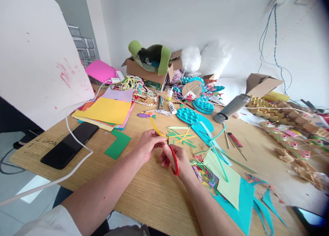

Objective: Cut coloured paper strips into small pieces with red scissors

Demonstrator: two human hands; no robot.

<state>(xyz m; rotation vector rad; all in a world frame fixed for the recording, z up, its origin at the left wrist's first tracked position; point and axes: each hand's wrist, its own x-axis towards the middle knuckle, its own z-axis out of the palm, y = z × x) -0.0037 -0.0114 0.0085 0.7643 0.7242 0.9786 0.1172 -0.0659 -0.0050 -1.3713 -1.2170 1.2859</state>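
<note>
Between its fingertips my left hand (149, 144) pinches a narrow yellow paper strip (155, 127), which curves up and away to the left. Red-handled scissors (175, 162) are in my right hand (177, 157), with the blades pointing up beside the strip's near end. Just beyond my hands, thin green and yellow paper strips (183, 137) lie in a loose pile on the wooden table (151, 195). A cut green paper piece (117, 144) rests left of my left hand.
A black phone (70, 145) and a white cable (77, 145) lie left, near stacked coloured paper (105, 109). To the right are light green paper (226, 181), teal sheets (244, 205) and a metal flask (232, 107). Cardboard boxes (146, 71) stand at the back.
</note>
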